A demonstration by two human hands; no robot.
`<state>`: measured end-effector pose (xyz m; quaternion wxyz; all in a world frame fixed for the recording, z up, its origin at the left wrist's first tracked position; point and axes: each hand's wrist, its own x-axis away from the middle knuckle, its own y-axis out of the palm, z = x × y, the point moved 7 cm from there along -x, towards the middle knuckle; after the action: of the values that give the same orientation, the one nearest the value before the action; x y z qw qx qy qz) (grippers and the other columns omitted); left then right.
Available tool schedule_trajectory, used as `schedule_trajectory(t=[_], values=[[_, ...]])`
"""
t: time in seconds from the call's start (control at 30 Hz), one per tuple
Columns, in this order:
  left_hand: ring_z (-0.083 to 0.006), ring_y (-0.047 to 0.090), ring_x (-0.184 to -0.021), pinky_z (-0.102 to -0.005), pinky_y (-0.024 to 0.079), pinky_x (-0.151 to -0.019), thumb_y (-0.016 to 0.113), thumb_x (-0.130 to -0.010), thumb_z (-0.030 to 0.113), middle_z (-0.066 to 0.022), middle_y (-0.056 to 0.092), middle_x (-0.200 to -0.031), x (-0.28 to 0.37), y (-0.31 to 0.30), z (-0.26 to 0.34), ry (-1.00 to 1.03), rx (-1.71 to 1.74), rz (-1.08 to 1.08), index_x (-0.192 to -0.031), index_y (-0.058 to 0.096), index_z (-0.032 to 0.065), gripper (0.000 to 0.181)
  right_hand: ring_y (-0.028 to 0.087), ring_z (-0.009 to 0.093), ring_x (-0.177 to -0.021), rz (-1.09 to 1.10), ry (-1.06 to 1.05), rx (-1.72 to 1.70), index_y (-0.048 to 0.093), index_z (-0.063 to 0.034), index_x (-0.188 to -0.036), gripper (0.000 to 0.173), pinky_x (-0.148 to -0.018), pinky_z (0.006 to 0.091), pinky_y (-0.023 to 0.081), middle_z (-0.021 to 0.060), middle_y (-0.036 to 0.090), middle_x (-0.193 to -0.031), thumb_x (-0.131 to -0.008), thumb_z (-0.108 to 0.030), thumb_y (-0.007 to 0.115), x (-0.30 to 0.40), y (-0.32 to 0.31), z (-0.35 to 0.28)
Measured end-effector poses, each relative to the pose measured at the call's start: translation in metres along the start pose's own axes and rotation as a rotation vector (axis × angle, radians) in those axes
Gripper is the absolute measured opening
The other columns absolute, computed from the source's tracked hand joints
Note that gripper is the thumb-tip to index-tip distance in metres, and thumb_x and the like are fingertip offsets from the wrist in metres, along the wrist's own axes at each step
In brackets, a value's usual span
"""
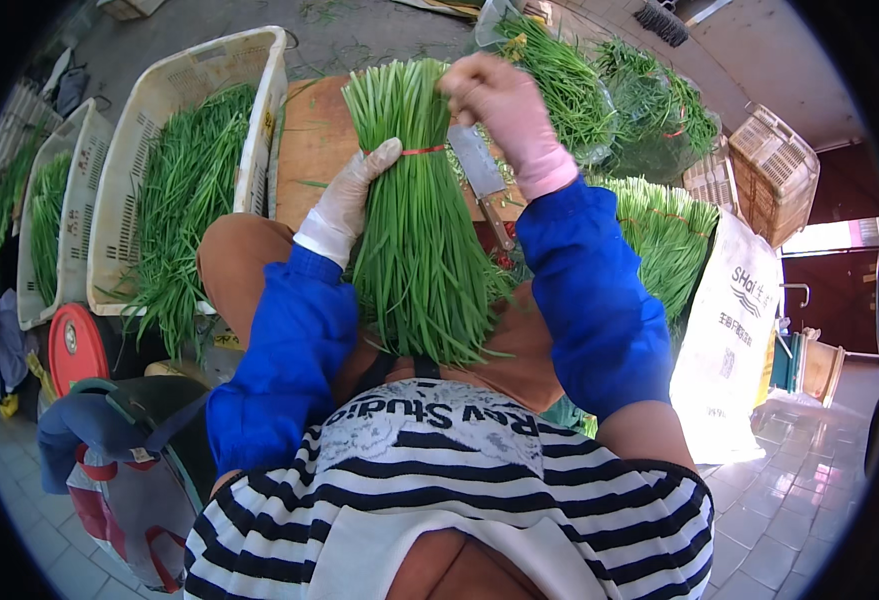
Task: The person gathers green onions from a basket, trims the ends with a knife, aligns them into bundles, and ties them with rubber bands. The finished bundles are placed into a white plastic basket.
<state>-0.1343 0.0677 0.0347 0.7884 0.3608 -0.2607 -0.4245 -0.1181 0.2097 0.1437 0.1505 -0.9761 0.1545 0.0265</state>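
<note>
A large bundle of garlic chives (424, 247), bound near its cut ends by a red band (424, 151), lies over my lap and a wooden board (319, 120). My left hand (357, 187), in a whitish glove, grips the bundle's left side at the band, thumb on top. At the upper right edge of the cut ends is my right hand (499, 105), in a pinkish glove with fingers curled; whether it pinches a stalk is unclear. A cleaver (477, 165) with a wooden handle rests on the board, right of the bundle, among chopped bits.
White plastic crates (259, 150) of loose chives stand at the left, near a red round lid (77, 341). Bagged chives (559, 82) lie at the upper right. Bound bundles (664, 232) stand beside a white printed sack (732, 345) on my right. Another crate (773, 169) is behind them.
</note>
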Motion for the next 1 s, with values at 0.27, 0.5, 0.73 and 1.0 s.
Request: schedule_trajectory(t=[0.27, 0.5, 0.73, 1.0], values=[[-0.0164, 0.061, -0.095, -0.0309, 0.051, -0.084, 0.077, -0.073, 0.014, -0.0075, 0.061, -0.110, 0.008, -0.002, 0.035, 0.283, -0.325, 0.112, -0.123, 0.048, 0.0020, 0.059, 0.053, 0.009, -0.065, 0.995, -0.632, -0.066, 0.059, 0.0015, -0.101, 0.018, -0.060, 0.0201, 0.045, 0.0061, 0.058, -0.079, -0.089, -0.012, 0.061, 0.056, -0.236, -0.106], [-0.0225, 0.054, -0.111, -0.0352, 0.039, -0.099, 0.084, -0.058, 0.020, -0.0062, 0.058, -0.118, 0.017, 0.077, 0.084, 1.006, -1.155, 0.080, -0.122, 0.053, 0.0086, 0.072, 0.060, 0.031, -0.104, -0.353, 0.460, -0.267, 0.038, -0.0153, -0.140, 0.079, -0.084, 0.0383, 0.050, 0.0131, 0.058, -0.124, -0.082, -0.069, 0.048, 0.104, -0.064, 0.051], [-0.0269, 0.027, -0.136, -0.0450, 0.011, -0.113, 0.081, -0.056, 0.030, -0.0004, 0.039, -0.143, 0.040, 0.120, 0.064, 1.299, -2.071, 0.008, -0.122, 0.057, 0.0397, 0.070, 0.060, 0.025, -0.106, -0.200, 0.456, -1.270, 0.047, -0.0036, -0.131, 0.054, -0.093, 0.0374, 0.048, 0.0124, 0.058, -0.124, -0.091, -0.040, 0.054, 0.098, 0.009, 0.079], [-0.0220, 0.047, -0.122, -0.0327, 0.033, -0.105, 0.071, -0.083, 0.027, -0.0132, 0.050, -0.132, 0.052, -0.046, 0.026, 0.089, -0.620, 0.295, -0.134, 0.042, 0.0004, 0.065, 0.062, 0.019, -0.099, -0.293, 0.310, -0.926, 0.042, -0.0003, -0.130, 0.066, -0.088, 0.0317, 0.051, 0.0104, 0.060, -0.114, -0.077, -0.026, 0.071, 0.091, 0.028, 0.073]])
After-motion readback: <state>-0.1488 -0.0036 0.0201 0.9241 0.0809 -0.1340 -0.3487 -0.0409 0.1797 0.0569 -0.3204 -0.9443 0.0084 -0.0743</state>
